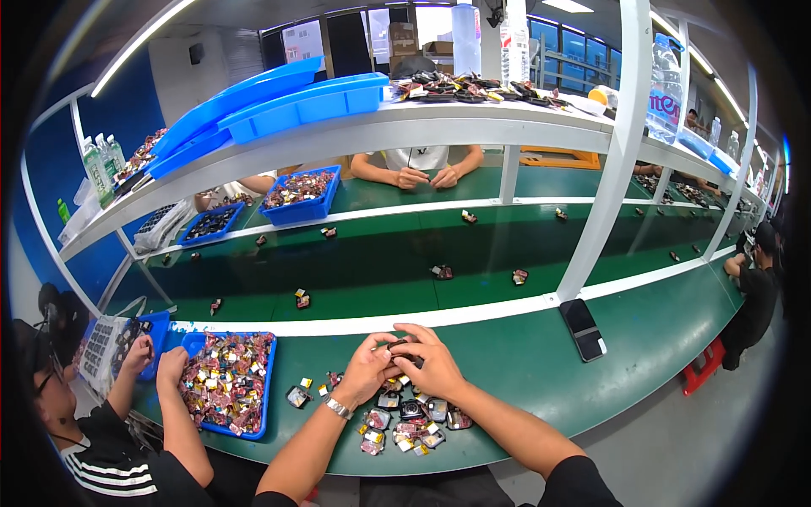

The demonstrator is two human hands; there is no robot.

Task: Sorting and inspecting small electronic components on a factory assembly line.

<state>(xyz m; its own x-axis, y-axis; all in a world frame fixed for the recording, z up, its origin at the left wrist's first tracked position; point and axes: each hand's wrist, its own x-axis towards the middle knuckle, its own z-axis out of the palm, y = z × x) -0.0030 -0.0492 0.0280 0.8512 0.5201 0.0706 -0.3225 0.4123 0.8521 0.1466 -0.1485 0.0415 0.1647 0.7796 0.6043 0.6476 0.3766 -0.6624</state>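
Note:
My left hand (pixel 365 373), with a metal watch band on its wrist, and my right hand (pixel 432 368) meet over the green bench. Between their closed fingers is a small black casing (pixel 407 353), mostly covered by the fingers. Just below them lies a loose pile of small electronic units (pixel 410 411) with black frames, clear faces, reddish parts and yellow-and-white pieces. A single unit (pixel 297 395) sits apart, left of my left wrist.
On the left stands a blue tray (pixel 271 380) full of reddish parts, beside a co-worker's hand (pixel 172 368). A dark phone (pixel 583 329) lies to the right. Beyond the white rail, scattered units rest on a green conveyor belt (pixel 372 291). Blue trays (pixel 304 108) crowd the shelf above.

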